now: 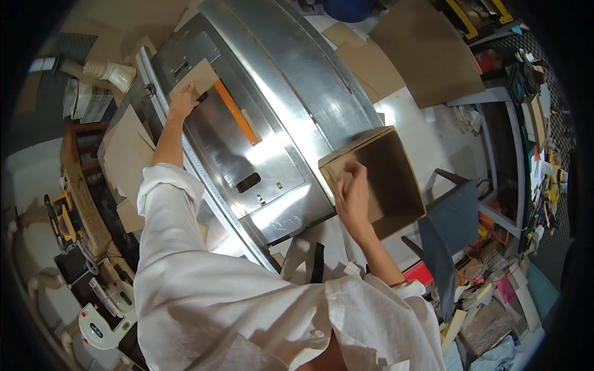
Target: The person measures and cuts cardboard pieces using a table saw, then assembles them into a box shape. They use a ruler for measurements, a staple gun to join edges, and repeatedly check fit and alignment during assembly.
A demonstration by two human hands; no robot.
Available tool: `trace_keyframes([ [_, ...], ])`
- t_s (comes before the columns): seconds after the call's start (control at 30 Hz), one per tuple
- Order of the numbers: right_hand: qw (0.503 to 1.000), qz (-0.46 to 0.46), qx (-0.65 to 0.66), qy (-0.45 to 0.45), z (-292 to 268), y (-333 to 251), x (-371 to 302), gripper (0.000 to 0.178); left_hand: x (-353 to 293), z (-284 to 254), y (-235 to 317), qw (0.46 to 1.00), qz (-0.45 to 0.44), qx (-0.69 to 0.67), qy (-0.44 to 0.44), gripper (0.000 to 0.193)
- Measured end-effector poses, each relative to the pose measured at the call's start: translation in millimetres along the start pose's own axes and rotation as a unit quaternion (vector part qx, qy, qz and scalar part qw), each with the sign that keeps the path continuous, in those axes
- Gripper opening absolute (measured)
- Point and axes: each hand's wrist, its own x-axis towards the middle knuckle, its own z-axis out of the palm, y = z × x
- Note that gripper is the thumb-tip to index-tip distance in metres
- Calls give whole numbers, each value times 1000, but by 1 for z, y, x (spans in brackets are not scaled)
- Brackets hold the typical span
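My left hand (182, 104) grips the near edge of a flat brown cardboard piece (201, 79) on a steel machine table (272, 185). A small black part (202, 97) shows by its fingertips. Beside the cardboard lies a narrow orange bar (237, 112), slanting across the steel. Over the left side of an open cardboard box (405, 170), my right hand (354, 191) hovers with its fingers loosely bent. Nothing shows in that hand. The box stands against the table's right end, and its shaded inside is only partly visible.
A ruled metal rail (210, 185) edges the table's near side. Large cardboard sheets (427, 49) lie at the back right. A dark grey chair (448, 216) stands right of the box. Tools and scraps crowd the right shelving; a white device (108, 315) sits at lower left.
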Motion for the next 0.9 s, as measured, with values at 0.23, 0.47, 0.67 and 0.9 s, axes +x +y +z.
trace_keyframes([
  [0.23, 979, -19, 127, -157, 60, -61, -37, 30, -20, -7, 16, 998, -66, 4, 25, 44],
  [0.47, 991, -110, -57, -48, 197, -11, 44, 39, -90, -69, -2, 938, -113, -193, 266, 21],
  [0.67, 979, -122, -162, -21, 214, -24, 62, 31, -210, -66, 33, 857, -185, -372, 305, 21],
  [0.9, 965, 170, 119, -163, 170, 12, -53, 25, -319, -9, 63, 732, -288, -505, 355, 23],
])
